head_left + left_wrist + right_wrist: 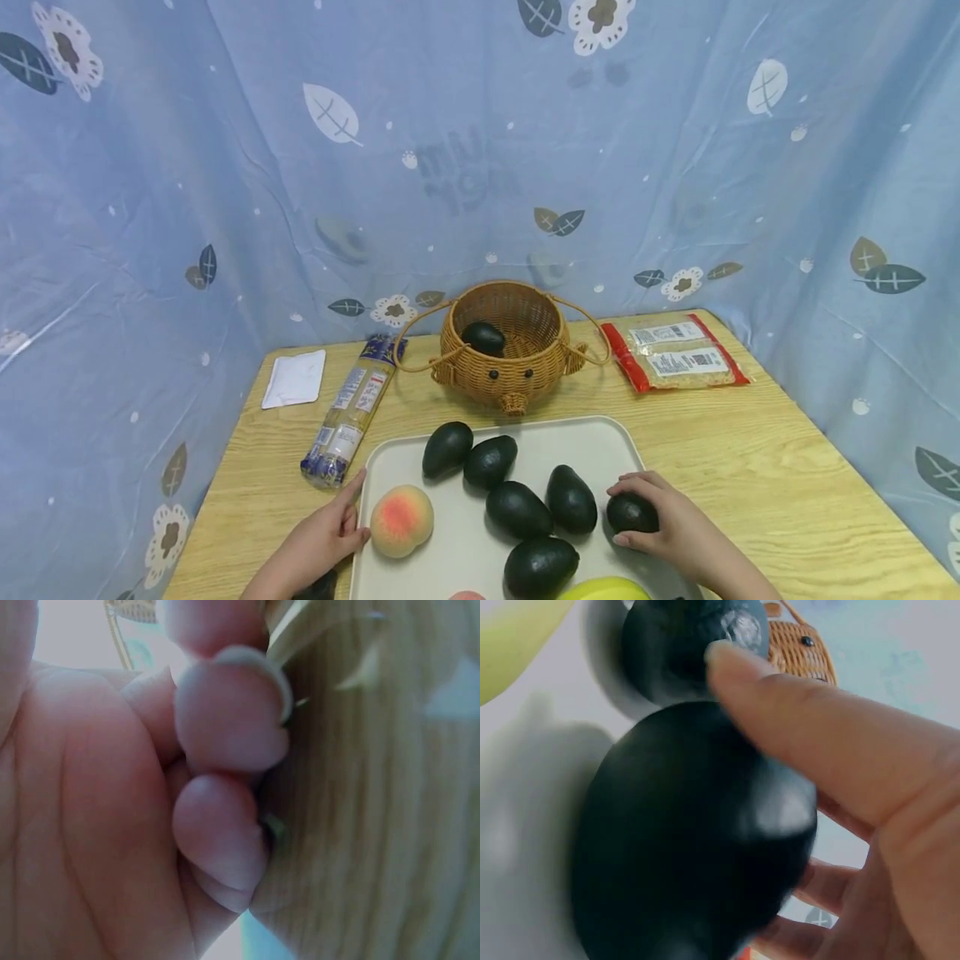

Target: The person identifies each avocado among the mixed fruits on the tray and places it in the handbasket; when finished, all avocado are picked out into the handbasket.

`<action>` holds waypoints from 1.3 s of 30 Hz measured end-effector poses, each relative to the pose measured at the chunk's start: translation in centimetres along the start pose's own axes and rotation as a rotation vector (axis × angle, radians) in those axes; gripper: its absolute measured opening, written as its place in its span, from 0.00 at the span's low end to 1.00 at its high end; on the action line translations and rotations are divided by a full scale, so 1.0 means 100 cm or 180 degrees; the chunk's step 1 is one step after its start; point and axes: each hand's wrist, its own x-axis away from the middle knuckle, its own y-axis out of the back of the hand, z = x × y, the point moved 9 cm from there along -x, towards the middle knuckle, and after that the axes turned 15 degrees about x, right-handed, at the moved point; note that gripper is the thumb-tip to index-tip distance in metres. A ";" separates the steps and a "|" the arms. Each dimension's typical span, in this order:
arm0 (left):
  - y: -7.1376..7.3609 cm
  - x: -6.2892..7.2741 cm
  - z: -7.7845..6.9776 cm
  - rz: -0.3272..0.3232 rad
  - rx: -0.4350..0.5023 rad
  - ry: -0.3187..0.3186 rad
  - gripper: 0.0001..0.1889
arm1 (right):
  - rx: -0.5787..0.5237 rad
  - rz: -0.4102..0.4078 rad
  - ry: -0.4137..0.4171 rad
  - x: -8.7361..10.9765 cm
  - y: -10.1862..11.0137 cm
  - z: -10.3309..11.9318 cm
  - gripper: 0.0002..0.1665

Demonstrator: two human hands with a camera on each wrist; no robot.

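In the head view my right hand grips a dark avocado over the right side of the cream tray, thumb in front and fingers behind. The right wrist view shows this avocado large, with the thumb along its upper side. My left hand rests at the tray's left edge, index finger and thumb out toward the rim. Its other fingers curl loosely beside the wooden table in the left wrist view. A peach sits on the tray near that hand. Several more avocados lie mid-tray.
Behind the tray stands a wicker pig-faced basket with looped handles and one avocado inside. A noodle packet and a white packet lie left, a red-edged bag right. Something yellow shows at the tray's front.
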 end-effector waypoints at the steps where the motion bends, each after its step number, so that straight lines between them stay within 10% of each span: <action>1: 0.001 0.000 -0.001 -0.0008 -0.0010 0.0000 0.47 | -0.0024 0.0009 -0.0028 0.002 0.000 -0.001 0.34; 22: 0.005 -0.004 -0.004 -0.0060 -0.0025 -0.0041 0.46 | 0.0226 -0.0649 -0.0142 0.009 0.014 -0.001 0.43; 39: -0.001 0.000 0.001 0.0008 0.0146 0.0028 0.47 | 0.0389 -0.1257 0.0115 -0.029 0.067 0.035 0.41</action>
